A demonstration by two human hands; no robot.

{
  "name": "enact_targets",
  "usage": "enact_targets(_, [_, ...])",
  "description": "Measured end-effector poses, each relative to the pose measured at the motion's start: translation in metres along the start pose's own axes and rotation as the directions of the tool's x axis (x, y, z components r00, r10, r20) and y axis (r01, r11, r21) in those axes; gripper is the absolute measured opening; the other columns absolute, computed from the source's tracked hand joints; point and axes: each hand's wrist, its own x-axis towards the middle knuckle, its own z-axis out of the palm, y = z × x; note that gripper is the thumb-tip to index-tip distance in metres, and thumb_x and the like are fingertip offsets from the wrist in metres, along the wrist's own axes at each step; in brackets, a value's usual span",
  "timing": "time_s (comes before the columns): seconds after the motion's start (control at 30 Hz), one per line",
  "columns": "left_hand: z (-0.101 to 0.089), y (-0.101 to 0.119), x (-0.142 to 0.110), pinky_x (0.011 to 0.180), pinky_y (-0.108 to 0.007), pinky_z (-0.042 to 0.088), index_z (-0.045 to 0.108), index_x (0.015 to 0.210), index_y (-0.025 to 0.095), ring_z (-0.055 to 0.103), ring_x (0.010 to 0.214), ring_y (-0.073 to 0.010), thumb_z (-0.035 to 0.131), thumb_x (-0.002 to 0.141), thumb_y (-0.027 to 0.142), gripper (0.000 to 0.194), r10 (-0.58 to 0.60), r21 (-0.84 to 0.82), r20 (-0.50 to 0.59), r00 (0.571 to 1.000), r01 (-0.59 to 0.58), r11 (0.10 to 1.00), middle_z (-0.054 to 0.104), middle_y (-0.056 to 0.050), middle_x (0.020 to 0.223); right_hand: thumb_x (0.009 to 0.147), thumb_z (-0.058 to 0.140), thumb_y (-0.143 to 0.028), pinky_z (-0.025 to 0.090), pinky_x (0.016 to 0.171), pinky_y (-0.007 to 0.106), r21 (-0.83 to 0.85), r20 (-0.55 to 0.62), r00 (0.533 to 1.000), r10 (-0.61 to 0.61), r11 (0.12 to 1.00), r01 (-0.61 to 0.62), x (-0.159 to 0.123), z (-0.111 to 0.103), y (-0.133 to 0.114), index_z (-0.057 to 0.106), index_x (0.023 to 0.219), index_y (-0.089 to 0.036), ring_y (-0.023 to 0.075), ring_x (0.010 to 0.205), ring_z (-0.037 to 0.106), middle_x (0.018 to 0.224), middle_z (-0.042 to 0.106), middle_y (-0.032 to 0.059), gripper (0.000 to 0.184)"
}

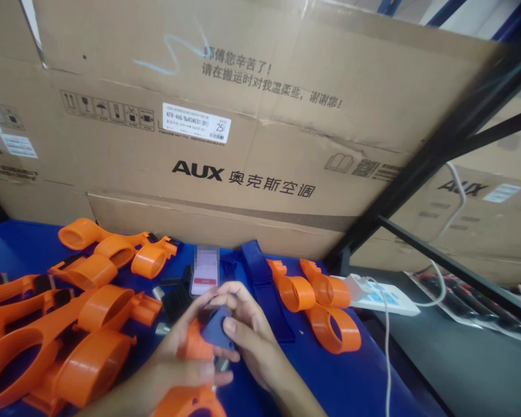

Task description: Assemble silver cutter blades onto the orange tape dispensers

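Observation:
My left hand (186, 353) is closed round an orange plastic part (195, 347) whose ring end (191, 402) shows at the bottom edge. My right hand (247, 330) pinches a small dark blue piece (217, 330) against the top of that orange part, thumb on its face. Both hands meet low in the middle, above the blue table (342, 382). A phone (205, 271) with a lit screen stands just behind my fingers.
Many orange ring-handled parts (69, 324) are heaped at the left, three more (321, 307) lie at the right. A blue strap (260, 278) lies by the phone. AUX cardboard boxes (243, 116) wall the back. A white power strip (382, 298) and black rack bars (438, 150) stand at right.

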Motion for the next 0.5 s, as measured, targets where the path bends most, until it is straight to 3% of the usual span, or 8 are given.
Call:
enact_targets(0.1, [-0.002,-0.003,0.002,0.093,-0.051,0.059,0.048,0.152,0.034,0.075,0.105,-0.0366,0.087,0.074,0.028,0.088,0.069,0.029,0.039,0.997,-0.070,0.997,0.066,-0.017,0.137,0.085,0.082,-0.041,0.046,0.068,0.025,-0.021,-0.101,0.994,-0.035,0.999,0.033,0.000,0.003,0.001,0.052,0.118,-0.028,0.0160,0.086,0.056,0.101,0.059,0.0018,0.046])
enact_targets(0.2, [-0.001,-0.003,0.004,0.095,-0.051,0.058,0.057,0.146,0.032,0.073,0.112,-0.0384,0.081,0.082,0.030,0.068,0.136,0.143,-0.027,0.990,-0.131,0.981,0.067,-0.016,0.139,0.085,0.083,-0.041,0.047,0.076,0.029,-0.075,-0.094,0.994,-0.051,0.996,0.044,0.000,0.008,-0.001,0.050,0.119,-0.027,0.0162,0.089,0.056,0.101,0.058,0.0016,0.049])
enact_targets(0.33, [0.001,-0.001,0.007,0.117,-0.049,0.042,0.071,0.133,0.028,0.054,0.139,-0.0374,0.084,0.078,0.031,0.057,0.289,0.293,-0.079,0.954,-0.255,0.922,0.066,-0.011,0.143,0.086,0.082,-0.043,0.045,0.073,0.028,-0.101,-0.077,0.995,-0.068,0.993,0.060,0.000,0.012,0.001,0.048,0.114,-0.027,0.0147,0.085,0.053,0.096,0.056,-0.0003,0.047])
enact_targets(0.4, [0.001,0.000,0.007,0.119,-0.049,0.040,0.072,0.131,0.027,0.052,0.141,-0.0376,0.085,0.076,0.033,0.057,0.298,0.313,-0.082,0.951,-0.259,0.914,0.068,-0.011,0.141,0.086,0.081,-0.044,0.043,0.067,0.026,-0.119,-0.089,0.994,-0.063,0.992,0.053,-0.001,0.012,0.004,0.047,0.111,-0.027,0.0138,0.080,0.051,0.093,0.055,-0.0011,0.045])
enact_targets(0.5, [0.000,-0.002,0.008,0.106,-0.051,0.053,0.070,0.133,0.026,0.060,0.131,-0.0403,0.085,0.076,0.036,0.059,0.223,0.271,-0.121,0.967,-0.184,0.945,0.071,-0.014,0.135,0.088,0.079,-0.046,0.042,0.061,0.024,-0.145,-0.102,0.994,-0.044,0.989,0.028,-0.001,0.010,0.008,0.048,0.109,-0.027,0.0132,0.076,0.050,0.090,0.055,-0.0016,0.043])
